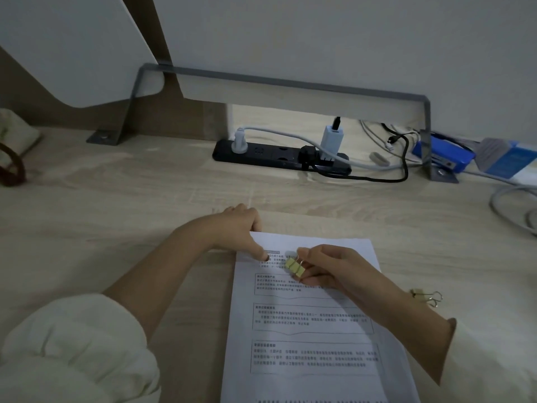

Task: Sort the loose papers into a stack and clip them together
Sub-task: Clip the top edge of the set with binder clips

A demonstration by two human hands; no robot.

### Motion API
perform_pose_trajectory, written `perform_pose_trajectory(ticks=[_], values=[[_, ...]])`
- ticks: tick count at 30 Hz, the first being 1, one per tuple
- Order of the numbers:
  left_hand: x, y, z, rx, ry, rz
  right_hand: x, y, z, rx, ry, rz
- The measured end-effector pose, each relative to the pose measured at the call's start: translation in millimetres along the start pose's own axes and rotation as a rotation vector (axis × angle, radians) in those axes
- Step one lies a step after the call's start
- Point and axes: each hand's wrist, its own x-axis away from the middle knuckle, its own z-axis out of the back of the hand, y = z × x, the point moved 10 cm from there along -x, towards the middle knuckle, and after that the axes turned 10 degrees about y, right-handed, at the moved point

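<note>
— Head view: where's the stack?
— The paper stack [313,330] lies on the table [145,228] before me. My right hand [334,271] has its fingers clamped on a yellow binder clip [295,266]; my left hand [232,228] pinches the eleven o'clock corner.
— Doing it well?
— I'd squeeze the handles wide and seat the mouth fully over that corner.
— Counts?
— One stack; two clips, the spare clip [427,296] at three o'clock; one power strip [261,154] at twelve.

Printed paper stack [305,330] lying flat, yellow binder clip [294,266] over its top
</note>
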Motion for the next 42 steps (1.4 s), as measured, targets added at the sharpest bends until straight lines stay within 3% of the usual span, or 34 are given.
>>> perform_pose_trajectory(ticks=[4,7,9,11,16,20,27,31,35,37,40,42], values=[[7.3,-9.5,1.0,0.265,0.107,0.045,1.4,0.0,1.1,-0.007,0.010,0.003],[19.8,-27.9,4.5,0.519,0.313,0.162,2.1,-0.6,2.2,-0.007,0.024,0.003],[31.8,-35.8,8.3,0.486,0.485,0.197,2.6,-1.8,2.0,-0.002,0.026,0.008],[40.3,-29.1,10.2,0.308,0.561,0.151,3.2,-2.8,1.6,0.002,0.024,0.011],[30.5,-4.3,7.3,-0.005,0.280,0.036,4.9,-2.7,1.1,-0.004,0.027,0.012],[16.0,4.2,5.6,-0.111,0.060,-0.002,7.3,-1.6,-2.0,0.013,0.017,0.012],[5.5,11.7,3.5,-0.211,-0.093,0.020,9.2,-3.1,-2.9,-0.015,0.012,0.016],[6.6,6.2,-1.2,-0.093,-0.147,0.064,10.5,-4.2,-2.4,-0.021,0.012,0.013],[8.6,-4.5,1.7,-0.004,-0.082,0.075,11.1,-5.4,-1.7,-0.019,0.012,0.020],[13.8,-9.7,4.0,0.188,0.004,0.084,11.6,-4.7,-1.3,-0.017,0.016,0.023],[32.0,-25.9,0.2,0.663,0.186,0.205,12.9,-5.6,-0.6,-0.021,0.013,0.031],[44.5,-34.6,-4.1,0.829,0.314,0.261,12.8,-7.9,2.3,-0.008,0.020,0.046]])
